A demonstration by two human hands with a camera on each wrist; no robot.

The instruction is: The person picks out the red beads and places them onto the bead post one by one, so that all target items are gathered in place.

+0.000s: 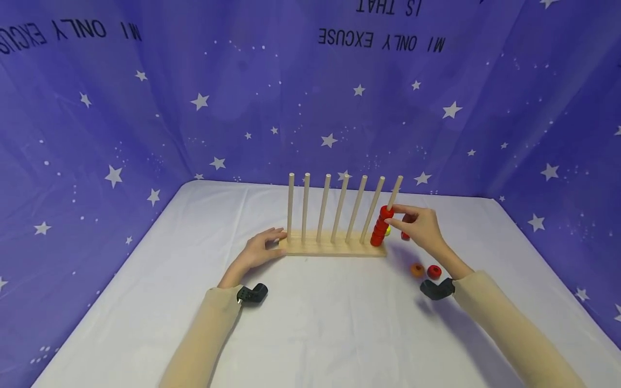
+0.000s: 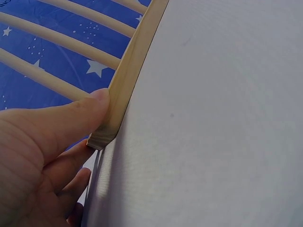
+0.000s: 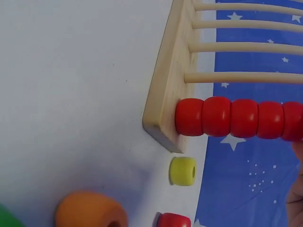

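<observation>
A wooden base carries a row of several upright pegs. Several red beads are stacked on the rightmost peg, the lowest against the base in the right wrist view. My right hand pinches the top red bead between thumb and fingers, around the peg below its tip. In the right wrist view this hand is mostly cut off at the edge. My left hand grips the left end of the base, its thumb on the front edge and fingers round the end.
Right of the base lie a yellow bead, a red bead, an orange bead and another red bead. A green thing shows at the right wrist view's corner. A purple starred cloth hangs behind the white table.
</observation>
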